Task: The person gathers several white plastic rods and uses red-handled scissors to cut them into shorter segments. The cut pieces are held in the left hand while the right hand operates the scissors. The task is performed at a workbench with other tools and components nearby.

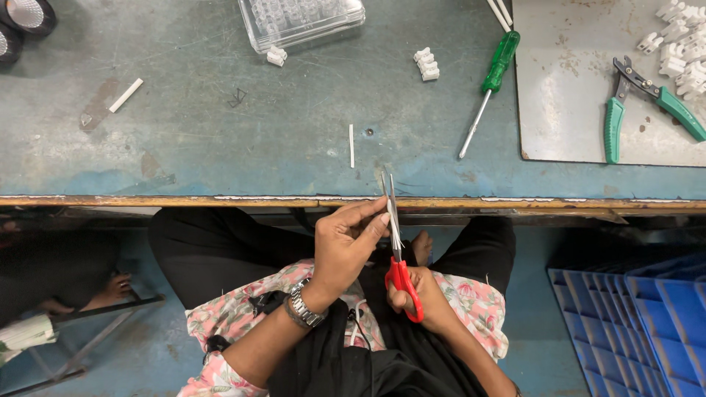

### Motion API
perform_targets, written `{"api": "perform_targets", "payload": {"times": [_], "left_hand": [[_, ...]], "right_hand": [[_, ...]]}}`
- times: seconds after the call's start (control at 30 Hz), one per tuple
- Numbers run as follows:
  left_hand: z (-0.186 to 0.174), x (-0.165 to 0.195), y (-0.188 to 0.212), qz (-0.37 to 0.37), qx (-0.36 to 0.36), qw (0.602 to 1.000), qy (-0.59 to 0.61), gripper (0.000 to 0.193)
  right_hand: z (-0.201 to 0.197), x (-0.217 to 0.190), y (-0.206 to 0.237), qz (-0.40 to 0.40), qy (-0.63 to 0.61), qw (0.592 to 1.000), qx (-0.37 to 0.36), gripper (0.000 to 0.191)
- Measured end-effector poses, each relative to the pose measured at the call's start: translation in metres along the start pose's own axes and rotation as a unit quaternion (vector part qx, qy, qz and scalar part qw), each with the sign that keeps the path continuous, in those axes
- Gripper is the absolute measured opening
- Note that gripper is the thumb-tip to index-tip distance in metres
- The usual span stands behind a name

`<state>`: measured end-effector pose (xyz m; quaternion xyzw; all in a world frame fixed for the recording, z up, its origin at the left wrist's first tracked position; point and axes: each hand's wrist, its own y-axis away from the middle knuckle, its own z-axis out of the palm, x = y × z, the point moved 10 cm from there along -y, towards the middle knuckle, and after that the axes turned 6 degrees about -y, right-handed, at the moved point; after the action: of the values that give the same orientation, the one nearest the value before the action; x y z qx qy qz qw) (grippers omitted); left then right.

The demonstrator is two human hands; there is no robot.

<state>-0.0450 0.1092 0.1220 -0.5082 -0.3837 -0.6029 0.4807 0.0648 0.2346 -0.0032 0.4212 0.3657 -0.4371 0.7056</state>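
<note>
My right hand [425,300] grips the red handles of a pair of scissors [397,250], blades pointing up toward the bench edge. My left hand [344,246], with a metal wristwatch on its wrist, pinches something thin and white against the blades; what it is I cannot tell. Both hands are over my lap, just below the worn edge of the blue-grey workbench [220,132]. A short white tube piece [351,145] lies on the bench right above the scissor tips.
On the bench lie a green-handled screwdriver [491,81], green-handled pliers [640,99] on a metal sheet [573,95], white terminal blocks [426,64], a clear plastic box [301,20] and a white stick [126,95]. Blue crates [632,323] stand at lower right.
</note>
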Motion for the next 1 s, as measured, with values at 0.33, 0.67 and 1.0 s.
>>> {"api": "perform_targets", "payload": {"times": [0.33,0.67,1.0], "left_hand": [[0.0,-0.004,-0.001,-0.009,-0.007,1.0,-0.012,0.037],[0.0,-0.001,0.0,0.004,-0.008,1.0,-0.013,0.037],[0.001,-0.009,0.001,-0.025,-0.006,0.999,-0.019,0.037]], "right_hand": [[0.006,-0.011,-0.001,-0.006,0.032,0.999,0.009,0.073],[0.003,-0.007,-0.001,-0.005,0.042,0.999,0.005,0.072],[0.0,-0.001,-0.002,0.028,0.071,0.996,0.035,0.068]]}}
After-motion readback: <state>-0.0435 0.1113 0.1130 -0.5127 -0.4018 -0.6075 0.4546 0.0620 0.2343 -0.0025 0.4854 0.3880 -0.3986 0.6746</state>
